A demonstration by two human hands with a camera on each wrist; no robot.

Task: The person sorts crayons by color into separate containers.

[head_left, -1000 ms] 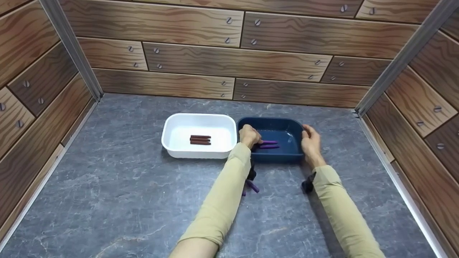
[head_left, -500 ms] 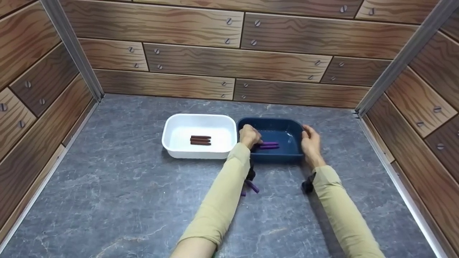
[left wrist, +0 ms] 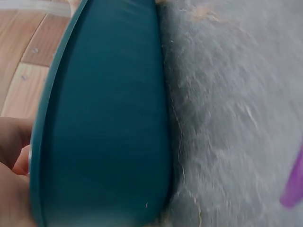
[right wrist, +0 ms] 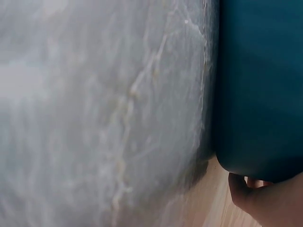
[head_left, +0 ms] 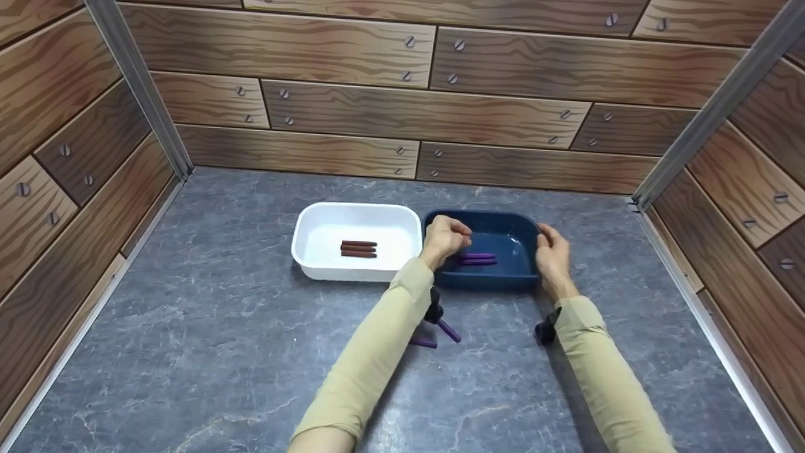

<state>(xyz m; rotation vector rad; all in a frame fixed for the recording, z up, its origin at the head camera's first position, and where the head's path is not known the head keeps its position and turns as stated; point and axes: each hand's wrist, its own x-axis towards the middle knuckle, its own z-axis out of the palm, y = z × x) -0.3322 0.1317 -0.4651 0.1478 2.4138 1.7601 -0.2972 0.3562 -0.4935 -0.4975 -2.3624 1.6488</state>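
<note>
My left hand (head_left: 445, 238) is over the left part of the dark blue tub (head_left: 490, 281), fingers loosely bent, with nothing visible between them. Just below its fingertips, purple crayons (head_left: 479, 258) lie side by side on the tub's floor; the hand may hide part of them. At the tub's right end, my right hand (head_left: 555, 257) holds the rim; the right wrist view shows its bent fingers (right wrist: 241, 191) against the end wall. Two more purple crayons, one of them angled (head_left: 449, 330) and one lying nearly level (head_left: 423, 343), are on the table near my left forearm.
A white tub (head_left: 308, 267) stands just left of the blue one, with brown crayons (head_left: 358, 249) lined up inside. Grey marbled table (head_left: 207, 327) surrounds both tubs. Wood-patterned panels (head_left: 352, 107) rise behind and at both sides.
My left hand has let go of a purple crayon in the blue tub and risen slightly off it, its fingers loosening. My right hand stays at the tub's right end. The view has shifted slightly.
</note>
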